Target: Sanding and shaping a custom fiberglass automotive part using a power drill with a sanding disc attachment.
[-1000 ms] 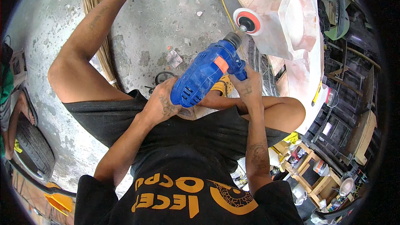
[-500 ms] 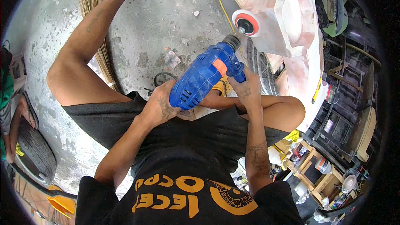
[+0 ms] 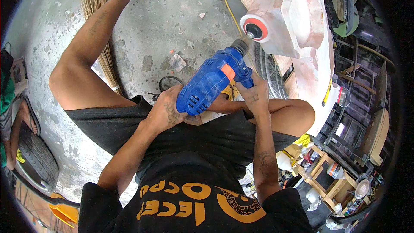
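A blue power drill [image 3: 211,77] with an orange patch lies across my lap, held in both hands. My left hand [image 3: 167,110] is wrapped round its rear end; the fingers on the underside are hidden. My right hand [image 3: 256,92] grips the blue side handle near the chuck. On the drill's front, a round sanding pad [image 3: 255,29] with a white rim, red ring and black centre meets the near face of a large white, pink-smeared moulded piece [image 3: 276,15]. That piece stands to the right of my knees.
A yellow knife [image 3: 327,93] lies on the white surface at right. A straw broom [image 3: 105,56] rests beside my left leg. Left are a tyre [image 3: 39,151] and another person's foot [image 3: 30,118]. A wooden frame [image 3: 325,172] with cans stands lower right. A black cord [image 3: 168,80] curls behind the drill.
The sanding pad has shifted slightly toward me along the face of the white piece. Both hands keep the same hold on the drill.
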Demonstrator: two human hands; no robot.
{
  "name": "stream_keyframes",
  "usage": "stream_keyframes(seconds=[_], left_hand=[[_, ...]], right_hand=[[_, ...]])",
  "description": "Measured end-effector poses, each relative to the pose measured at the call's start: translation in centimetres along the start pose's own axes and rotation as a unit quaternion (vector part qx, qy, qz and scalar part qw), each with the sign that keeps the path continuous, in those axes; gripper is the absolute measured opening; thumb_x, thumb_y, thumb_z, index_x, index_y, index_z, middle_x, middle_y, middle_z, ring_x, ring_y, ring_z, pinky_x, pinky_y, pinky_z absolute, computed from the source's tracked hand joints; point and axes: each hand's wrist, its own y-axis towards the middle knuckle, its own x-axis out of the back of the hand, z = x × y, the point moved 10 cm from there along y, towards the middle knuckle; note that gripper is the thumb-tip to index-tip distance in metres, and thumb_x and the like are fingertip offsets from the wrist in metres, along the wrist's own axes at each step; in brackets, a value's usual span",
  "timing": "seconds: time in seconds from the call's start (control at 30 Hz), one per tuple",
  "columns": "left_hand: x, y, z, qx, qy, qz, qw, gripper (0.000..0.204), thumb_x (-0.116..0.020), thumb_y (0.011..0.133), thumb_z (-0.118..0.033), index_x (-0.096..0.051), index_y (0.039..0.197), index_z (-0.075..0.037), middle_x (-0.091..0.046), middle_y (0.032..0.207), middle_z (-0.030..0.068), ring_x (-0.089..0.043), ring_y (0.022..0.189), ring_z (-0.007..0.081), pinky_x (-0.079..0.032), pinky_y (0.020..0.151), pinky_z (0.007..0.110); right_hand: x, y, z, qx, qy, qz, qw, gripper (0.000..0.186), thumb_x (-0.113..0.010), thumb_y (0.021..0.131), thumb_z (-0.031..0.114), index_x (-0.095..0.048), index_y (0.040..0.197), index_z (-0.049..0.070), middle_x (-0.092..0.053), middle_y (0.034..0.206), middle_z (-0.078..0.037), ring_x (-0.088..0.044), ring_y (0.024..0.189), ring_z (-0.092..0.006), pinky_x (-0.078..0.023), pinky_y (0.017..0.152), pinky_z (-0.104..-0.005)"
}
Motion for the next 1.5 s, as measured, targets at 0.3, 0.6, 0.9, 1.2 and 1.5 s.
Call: stream_keyframes(seconds=[0.3,0.6,0.9,1.2,1.5], left_hand=[[-0.2,-0.1,0.8,0.022,-0.002,0.007,1.0,0.038,-0.077,0.076,-0.01,-0.061,0.107,0.004,-0.065,0.099,0.0251,-0.065,0.098,0.0479,-0.055,0.083,0.049],[0.4,0.0,0.8,0.024,-0.025,-0.002,0.999,0.047,-0.073,0.078,-0.012,-0.061,0.119,0.006,-0.068,0.103,0.026,-0.067,0.096,0.0468,-0.055,0.088,0.046],[1.2,0.4,0.5,0.027,-0.015,-0.011,0.999,0.047,-0.076,0.075,-0.01,-0.062,0.118,0.005,-0.067,0.104,0.0253,-0.066,0.099,0.0468,-0.054,0.088,0.047],[1.3,0.5,0.3,0.055,-0.032,-0.005,0.998,0.043,-0.076,0.078,-0.008,-0.064,0.117,0.005,-0.069,0.104,0.0259,-0.068,0.098,0.0468,-0.055,0.086,0.046],[2.4,0.1,1.3,0.067,-0.029,-0.049,0.996,0.031,-0.072,0.082,-0.008,-0.063,0.109,0.005,-0.069,0.097,0.0237,-0.07,0.09,0.043,-0.056,0.082,0.044]], right_hand=[[-1.1,0.3,-0.5,-0.001,-0.009,0.033,0.999,0.037,-0.08,0.082,0.025,-0.074,0.115,0.01,-0.073,0.082,-0.021,-0.073,0.079,-0.039,-0.057,0.072,-0.0447],[-0.8,1.1,0.8,0.006,-0.042,0.03,0.999,0.035,-0.077,0.082,0.027,-0.074,0.113,0.011,-0.071,0.079,-0.021,-0.071,0.076,-0.0406,-0.055,0.071,-0.0472],[-0.5,2.1,1.9,0.015,-0.023,0.034,0.999,0.031,-0.075,0.083,0.027,-0.074,0.109,0.01,-0.071,0.077,-0.021,-0.071,0.074,-0.0403,-0.054,0.069,-0.0472],[-1.1,2.1,1.3,-0.004,-0.035,0.042,0.999,0.033,-0.076,0.083,0.027,-0.074,0.11,0.009,-0.071,0.078,-0.022,-0.071,0.075,-0.0408,-0.054,0.07,-0.0474],[-2.3,3.7,2.2,0.033,-0.04,0.057,0.997,0.039,-0.075,0.083,0.031,-0.072,0.112,0.005,-0.07,0.079,-0.024,-0.07,0.077,-0.0437,-0.054,0.072,-0.0488]])
